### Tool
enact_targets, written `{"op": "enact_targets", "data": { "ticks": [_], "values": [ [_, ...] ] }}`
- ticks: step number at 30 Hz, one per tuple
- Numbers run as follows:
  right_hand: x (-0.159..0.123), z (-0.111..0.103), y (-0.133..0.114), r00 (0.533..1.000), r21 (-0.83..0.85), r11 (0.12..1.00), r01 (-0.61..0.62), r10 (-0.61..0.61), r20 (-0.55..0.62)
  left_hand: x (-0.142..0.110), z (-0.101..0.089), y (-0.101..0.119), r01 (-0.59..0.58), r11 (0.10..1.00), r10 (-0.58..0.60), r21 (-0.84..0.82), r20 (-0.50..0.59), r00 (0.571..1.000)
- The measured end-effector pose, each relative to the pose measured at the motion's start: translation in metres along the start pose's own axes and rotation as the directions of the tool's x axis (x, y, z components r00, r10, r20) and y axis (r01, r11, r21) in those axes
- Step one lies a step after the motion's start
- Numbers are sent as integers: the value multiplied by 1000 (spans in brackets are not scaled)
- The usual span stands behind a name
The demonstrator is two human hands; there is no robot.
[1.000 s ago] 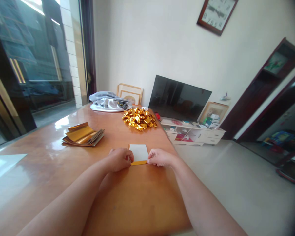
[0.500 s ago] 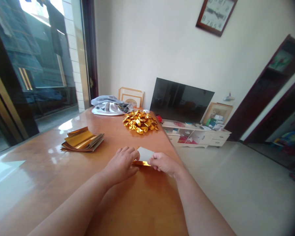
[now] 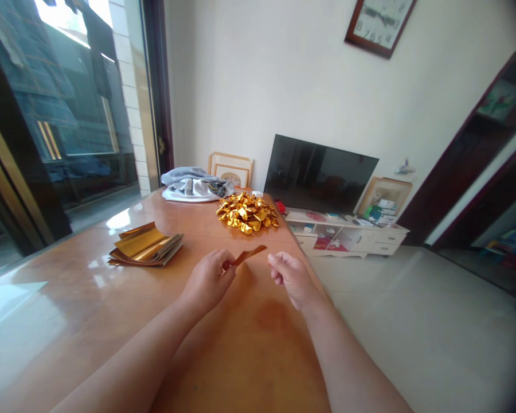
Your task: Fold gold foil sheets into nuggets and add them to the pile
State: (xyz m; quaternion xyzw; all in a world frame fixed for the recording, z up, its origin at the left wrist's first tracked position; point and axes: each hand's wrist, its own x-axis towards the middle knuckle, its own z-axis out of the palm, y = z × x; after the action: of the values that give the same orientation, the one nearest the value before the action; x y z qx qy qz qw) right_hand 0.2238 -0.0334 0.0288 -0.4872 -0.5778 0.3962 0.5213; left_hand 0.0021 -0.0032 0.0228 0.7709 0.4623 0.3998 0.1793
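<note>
My left hand (image 3: 208, 280) pinches one end of a folded gold paper strip (image 3: 249, 256) and holds it just above the wooden table (image 3: 241, 355). The strip points up and to the right, seen nearly edge-on. My right hand (image 3: 293, 277) hovers a little to the right of the strip's free end, fingers curled loosely, apart from the paper and holding nothing. A pile of folded gold paper pieces (image 3: 247, 211) lies farther back on the table. A stack of flat gold sheets (image 3: 145, 246) rests to the left.
A grey and white cloth bundle (image 3: 193, 184) lies at the table's far end. The table's right edge drops to a pale tiled floor. Beyond stand a black TV (image 3: 318, 175) on a low white cabinet (image 3: 348, 235); a glass sliding door is on the left.
The paper lay flat under both hands with its white side up. Now my left hand has lifted it off the table, folded and edge-on, and my right hand has let go.
</note>
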Motion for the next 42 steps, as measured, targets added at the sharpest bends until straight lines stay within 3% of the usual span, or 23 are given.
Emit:
{"op": "enact_targets", "data": {
  "ticks": [3,6,10,15,17,19,22,24,26,29,34,42],
  "values": [
    [-1,5,1,991,-101,990,102,-110,-77,2,3,-1,216,893,-234,-395,3,972],
    [-8,16,0,964,-323,919,225,-259,-67,1,2,3,308,733,-360,-607,38,932],
    [-19,38,-6,919,-636,689,347,-385,84,-1,3,6,387,659,-451,-645,73,889],
    [-24,60,-5,913,-826,436,358,-348,212,-4,8,5,474,619,-504,-626,146,851],
    [-22,61,-2,913,-859,375,349,-342,222,-3,9,5,484,641,-488,-596,170,856],
    [-19,58,2,915,-878,341,336,-340,217,-2,7,3,456,719,-458,-525,137,878],
    [-15,46,6,919,-875,342,342,-318,234,0,0,-4,350,902,-361,-254,1,932],
    [-13,38,8,920,-855,370,364,-288,267,0,-5,-7,209,978,-209,-15,-16,978],
    [-12,31,8,919,-822,419,384,-260,297,-2,-10,-8,42,983,-52,180,51,997],
    [-11,24,8,917,-768,502,398,-235,322,-6,-14,-7,-106,929,49,353,168,985],
    [-11,19,9,925,-764,522,379,-181,335,-6,-14,-4,-163,895,23,415,322,947],
    [-16,16,7,911,-749,526,403,-152,384,-9,-2,-3,-170,941,32,293,421,907]
  ]
}}
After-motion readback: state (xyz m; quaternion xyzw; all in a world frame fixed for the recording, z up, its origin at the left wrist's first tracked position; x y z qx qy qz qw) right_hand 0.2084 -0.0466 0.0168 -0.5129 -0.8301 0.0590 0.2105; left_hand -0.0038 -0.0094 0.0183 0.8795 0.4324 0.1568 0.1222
